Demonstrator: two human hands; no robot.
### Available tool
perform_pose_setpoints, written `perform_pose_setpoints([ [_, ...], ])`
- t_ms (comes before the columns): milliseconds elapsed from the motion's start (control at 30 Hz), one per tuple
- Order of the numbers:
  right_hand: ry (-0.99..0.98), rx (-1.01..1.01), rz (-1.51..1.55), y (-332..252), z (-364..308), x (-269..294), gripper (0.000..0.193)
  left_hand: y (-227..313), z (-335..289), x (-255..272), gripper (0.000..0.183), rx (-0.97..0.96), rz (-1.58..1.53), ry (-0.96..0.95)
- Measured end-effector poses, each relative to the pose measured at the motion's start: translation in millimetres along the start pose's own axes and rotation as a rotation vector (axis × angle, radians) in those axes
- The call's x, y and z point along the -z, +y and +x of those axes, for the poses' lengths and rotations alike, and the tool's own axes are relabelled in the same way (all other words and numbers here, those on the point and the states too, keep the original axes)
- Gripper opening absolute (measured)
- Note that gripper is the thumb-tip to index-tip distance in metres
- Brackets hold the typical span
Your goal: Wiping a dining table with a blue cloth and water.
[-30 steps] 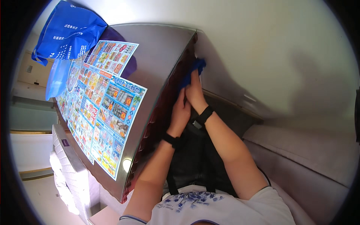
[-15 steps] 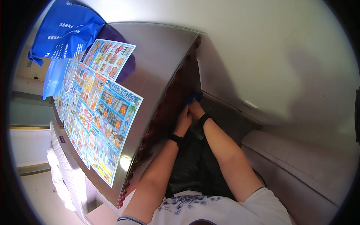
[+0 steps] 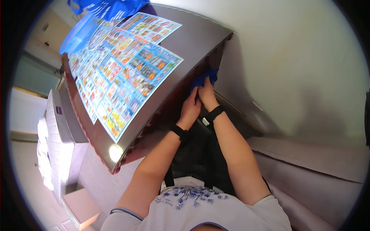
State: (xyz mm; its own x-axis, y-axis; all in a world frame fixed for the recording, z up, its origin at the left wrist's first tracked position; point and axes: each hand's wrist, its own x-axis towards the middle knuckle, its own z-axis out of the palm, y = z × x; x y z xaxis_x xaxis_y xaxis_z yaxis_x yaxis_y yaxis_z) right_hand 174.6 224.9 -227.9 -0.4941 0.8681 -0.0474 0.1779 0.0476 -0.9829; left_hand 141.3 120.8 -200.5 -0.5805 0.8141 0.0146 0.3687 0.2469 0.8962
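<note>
A crumpled deep-blue piece of cloth or thin bag (image 3: 210, 75) is at the dark side of the table, below its top edge near the wall. My right hand (image 3: 207, 95) is closed on the blue piece, its fingers partly hidden in it. Close beside it, my left hand (image 3: 190, 110) reaches up to the lower left edge of the same blue piece. Its fingertips are bunched there, and I cannot see clearly what is between them. Black bands circle both wrists.
Printed colour flyers (image 3: 127, 77) cover much of the table's glass top (image 3: 189, 36). A blue basin (image 3: 80, 34) and a blue printed bag (image 3: 111, 8) stand at its far left. A pale wall (image 3: 293, 57) rises on the right, above a padded grey seat (image 3: 308, 158).
My view has shifted, so the table and flyers appear farther right and higher. Both hands have risen in the picture, and more of the blue piece now shows above the right hand.
</note>
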Motion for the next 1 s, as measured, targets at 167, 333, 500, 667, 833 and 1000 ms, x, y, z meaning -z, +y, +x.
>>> perform_pose_setpoints([
  [167,-0.091,-0.135,-0.147,23.6,-74.4,-60.6,0.049,-42.6,-72.1,45.5,0.049,-0.016,0.154,-0.005],
  [333,-0.359,-0.462,0.174,19.4,-168.2,-122.7,0.037,-71.2,-167.4,121.2,0.049,0.147,0.223,-0.028],
  [500,-0.680,-0.633,0.448,-11.8,-224.8,-155.7,0.020,-79.2,-239.1,163.7,0.045,0.098,0.204,0.129],
  [667,-0.821,-0.544,0.518,-22.6,-256.3,-177.9,0.019,-48.7,-279.1,190.4,0.039,0.033,0.358,0.297],
  [833,-1.036,-0.289,0.600,-128.4,-304.9,-188.4,0.035,-23.2,-311.9,227.0,0.043,-0.096,0.624,0.687],
  [1000,-0.622,0.995,-0.148,-248.6,-294.4,-159.0,0.054,22.5,-287.4,254.4,0.051,-0.454,0.202,0.939],
])
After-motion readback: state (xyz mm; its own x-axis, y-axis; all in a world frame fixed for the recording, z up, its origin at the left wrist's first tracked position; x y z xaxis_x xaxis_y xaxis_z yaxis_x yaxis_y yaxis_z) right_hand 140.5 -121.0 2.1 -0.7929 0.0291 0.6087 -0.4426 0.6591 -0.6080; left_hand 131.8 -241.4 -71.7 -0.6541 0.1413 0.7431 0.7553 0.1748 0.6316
